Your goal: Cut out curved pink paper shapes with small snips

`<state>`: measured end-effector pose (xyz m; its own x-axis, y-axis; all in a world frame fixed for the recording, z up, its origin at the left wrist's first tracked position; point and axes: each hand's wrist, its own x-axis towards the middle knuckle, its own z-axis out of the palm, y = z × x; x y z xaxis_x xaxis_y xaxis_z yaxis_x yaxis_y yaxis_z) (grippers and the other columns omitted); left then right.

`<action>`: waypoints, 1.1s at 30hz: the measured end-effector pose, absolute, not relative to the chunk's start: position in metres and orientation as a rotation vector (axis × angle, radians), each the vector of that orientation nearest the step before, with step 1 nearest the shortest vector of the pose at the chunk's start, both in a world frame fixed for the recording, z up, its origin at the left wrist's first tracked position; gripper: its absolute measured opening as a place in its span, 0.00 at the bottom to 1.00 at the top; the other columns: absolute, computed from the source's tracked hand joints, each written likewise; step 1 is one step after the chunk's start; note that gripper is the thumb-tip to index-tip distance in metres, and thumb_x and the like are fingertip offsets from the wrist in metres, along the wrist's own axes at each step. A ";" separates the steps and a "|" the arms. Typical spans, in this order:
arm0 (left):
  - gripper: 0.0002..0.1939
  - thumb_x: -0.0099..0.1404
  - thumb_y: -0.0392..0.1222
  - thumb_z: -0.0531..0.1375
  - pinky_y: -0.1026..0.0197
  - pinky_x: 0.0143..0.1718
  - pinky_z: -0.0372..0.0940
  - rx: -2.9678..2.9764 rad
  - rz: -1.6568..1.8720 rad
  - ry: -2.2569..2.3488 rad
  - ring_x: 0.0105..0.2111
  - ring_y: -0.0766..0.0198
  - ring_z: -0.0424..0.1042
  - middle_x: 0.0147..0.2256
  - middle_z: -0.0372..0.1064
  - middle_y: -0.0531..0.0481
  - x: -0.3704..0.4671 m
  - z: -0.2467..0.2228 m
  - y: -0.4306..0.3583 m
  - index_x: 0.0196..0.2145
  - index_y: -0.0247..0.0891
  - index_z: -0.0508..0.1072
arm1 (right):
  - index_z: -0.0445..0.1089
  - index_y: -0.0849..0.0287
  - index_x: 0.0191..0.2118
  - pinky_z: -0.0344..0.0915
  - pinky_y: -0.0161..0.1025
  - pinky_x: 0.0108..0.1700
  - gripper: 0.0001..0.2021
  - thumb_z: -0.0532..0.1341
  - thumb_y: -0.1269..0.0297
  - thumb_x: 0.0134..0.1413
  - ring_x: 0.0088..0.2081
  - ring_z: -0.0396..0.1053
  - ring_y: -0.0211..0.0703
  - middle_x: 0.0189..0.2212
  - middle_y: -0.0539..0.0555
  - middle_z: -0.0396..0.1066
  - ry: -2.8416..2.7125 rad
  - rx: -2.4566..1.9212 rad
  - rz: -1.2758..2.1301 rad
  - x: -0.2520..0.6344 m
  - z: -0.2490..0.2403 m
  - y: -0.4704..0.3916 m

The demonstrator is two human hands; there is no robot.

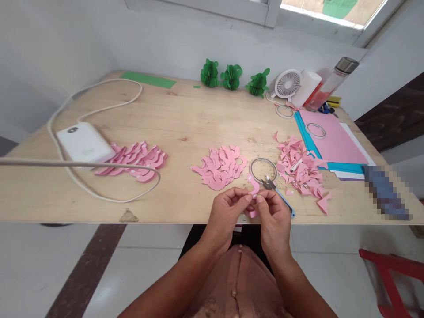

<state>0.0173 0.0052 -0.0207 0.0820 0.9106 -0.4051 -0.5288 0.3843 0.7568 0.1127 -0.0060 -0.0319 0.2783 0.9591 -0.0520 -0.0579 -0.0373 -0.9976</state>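
Observation:
A curved pink paper piece with small white patches is pinched between my two hands at the table's front edge. My left hand grips it with thumb and fingers. Close beside it, my right hand pinches the same piece. Light-blue-handled scissors lie just behind my right hand, blades partly over a tape ring. To the left of the ring sits a pile of curved pink paper cutouts. Farther left, more pink paper pieces are laid in overlapping rows.
Pink scraps heap on the right, near stacked coloured paper holding another tape ring. A white power bank and its looping cable occupy the left. Green paper figures, a small fan and a bottle stand behind.

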 end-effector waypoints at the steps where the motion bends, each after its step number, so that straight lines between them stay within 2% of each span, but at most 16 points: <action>1: 0.08 0.48 0.40 0.67 0.65 0.28 0.64 0.483 1.133 0.987 0.23 0.67 0.68 0.21 0.72 0.51 0.017 -0.021 0.005 0.24 0.33 0.73 | 0.64 0.58 0.30 0.63 0.32 0.25 0.07 0.60 0.60 0.53 0.22 0.62 0.34 0.21 0.45 0.63 -0.937 -1.324 1.056 0.113 -0.032 -0.006; 5: 0.07 0.49 0.38 0.66 0.65 0.29 0.64 0.489 1.140 1.000 0.23 0.68 0.68 0.21 0.71 0.51 0.016 -0.020 0.006 0.24 0.32 0.73 | 0.64 0.58 0.30 0.63 0.33 0.25 0.07 0.60 0.61 0.53 0.23 0.63 0.35 0.23 0.46 0.64 -0.951 -1.308 1.068 0.113 -0.031 -0.006; 12: 0.06 0.50 0.38 0.65 0.66 0.30 0.63 0.480 1.177 1.041 0.24 0.68 0.68 0.21 0.72 0.51 0.015 -0.019 0.007 0.24 0.33 0.73 | 0.65 0.59 0.30 0.66 0.36 0.34 0.07 0.59 0.61 0.53 0.29 0.66 0.38 0.26 0.49 0.67 -1.048 -1.347 1.012 0.116 -0.031 -0.006; 22: 0.08 0.48 0.38 0.67 0.66 0.30 0.63 0.467 1.112 1.003 0.24 0.69 0.69 0.22 0.72 0.52 0.016 -0.018 0.006 0.23 0.33 0.72 | 0.65 0.58 0.30 0.64 0.35 0.31 0.07 0.60 0.61 0.53 0.26 0.66 0.37 0.23 0.46 0.66 -0.983 -1.338 1.050 0.114 -0.032 -0.007; 33: 0.06 0.48 0.38 0.66 0.66 0.30 0.64 0.524 1.130 1.074 0.24 0.68 0.70 0.22 0.73 0.51 0.015 -0.018 0.007 0.23 0.33 0.73 | 0.66 0.58 0.30 0.63 0.36 0.36 0.05 0.60 0.64 0.53 0.29 0.66 0.36 0.26 0.47 0.68 -1.002 -1.339 1.011 0.118 -0.037 -0.008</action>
<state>0.0154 0.0065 -0.0181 0.0357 0.9085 -0.4163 -0.4619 0.3844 0.7993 0.1178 -0.0078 -0.0368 0.2707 0.9626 -0.0115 0.0030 -0.0128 -0.9999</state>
